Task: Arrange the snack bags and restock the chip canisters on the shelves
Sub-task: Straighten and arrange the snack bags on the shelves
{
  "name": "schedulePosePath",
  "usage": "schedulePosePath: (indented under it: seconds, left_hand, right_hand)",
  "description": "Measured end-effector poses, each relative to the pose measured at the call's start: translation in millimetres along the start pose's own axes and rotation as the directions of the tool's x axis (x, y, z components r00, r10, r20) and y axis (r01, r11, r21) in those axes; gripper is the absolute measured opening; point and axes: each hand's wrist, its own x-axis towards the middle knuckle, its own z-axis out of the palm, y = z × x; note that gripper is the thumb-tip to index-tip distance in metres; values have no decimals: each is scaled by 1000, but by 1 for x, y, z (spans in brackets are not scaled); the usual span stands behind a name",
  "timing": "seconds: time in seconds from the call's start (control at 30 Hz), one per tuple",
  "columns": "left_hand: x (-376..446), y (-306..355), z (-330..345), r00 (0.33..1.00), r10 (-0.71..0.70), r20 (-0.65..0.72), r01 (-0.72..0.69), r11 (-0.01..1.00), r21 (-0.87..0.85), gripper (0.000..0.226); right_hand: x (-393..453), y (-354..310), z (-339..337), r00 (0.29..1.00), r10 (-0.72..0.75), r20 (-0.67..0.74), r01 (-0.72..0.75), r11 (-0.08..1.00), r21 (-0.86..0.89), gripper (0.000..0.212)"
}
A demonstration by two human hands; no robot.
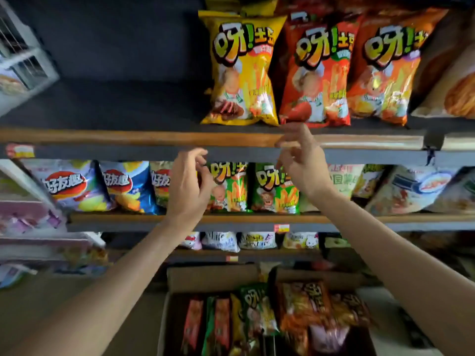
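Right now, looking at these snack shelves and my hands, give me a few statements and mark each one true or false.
1. Both hands are empty. True: the left hand and the right hand hold nothing, their fingers loosely curled.
2. The yellow bag stands left of the red bag on the top shelf. True.
3. The top shelf is full from end to end. False: its left part holds no bags.
4. The cardboard box at the bottom is empty. False: it holds snack bags.
5. The green bags sit on the shelf below the yellow one. True.
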Motion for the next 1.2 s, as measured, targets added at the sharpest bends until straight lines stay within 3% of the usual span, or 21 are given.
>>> schedulePosePath:
  seconds: [0.1, 0.2, 0.33, 0.4, 0.57, 0.7, 0.83, 0.9, 1.0, 1.1, 1.2]
  left_hand:
    - [-60, -14, 24, 980, -102, 170, 104, 995, -4, 22]
    - [-117, -32, 43, 912, -260, 317, 247, 966, 83, 24]
    - [-164, -58, 68, 738, -402, 541, 312, 915, 255, 34]
    - [-181, -63, 83, 628, -453, 633, 307, 892, 333, 37]
    - [-224, -57, 147, 370, -424, 826, 271, 900, 341, 47]
    - [-258, -44, 223, 238, -480, 844, 260, 869, 421, 50]
    - [-301, -36, 316, 170, -525, 834, 296, 834, 465, 51]
    - [-325, -34, 359, 115, -569, 814, 367, 786, 497, 54]
    - [-363, -34, 409, 75, -600, 796, 451, 733, 510, 53]
    - [-394, -35, 438, 48, -613, 788, 436, 723, 536, 49]
    - [-415, -38, 452, 59, -666, 744, 459, 680, 572, 46]
  right_hand:
    - [-44, 41, 24, 993, 60, 104, -47, 991, -128, 37]
    - [-88, 95, 43, 937, 215, 273, -136, 950, -283, 36]
    - [-138, 163, 41, 709, 506, 491, -240, 828, -506, 55]
    - [-156, 196, 27, 625, 620, 474, -295, 750, -592, 59]
    - [-193, 304, -1, 495, 801, 337, -426, 562, -709, 40]
    - [-229, 391, -8, 362, 862, 354, -427, 491, -759, 30]
    - [-264, 488, -7, 336, 868, 367, -516, 495, -699, 32]
    - [-278, 525, -5, 303, 878, 371, -628, 477, -615, 35]
    - [-298, 573, 0, 300, 885, 355, -667, 461, -586, 37]
    - [-327, 617, 12, 202, 915, 350, -858, 338, -387, 21]
    - [-350, 645, 25, 42, 918, 395, -995, 73, -64, 41]
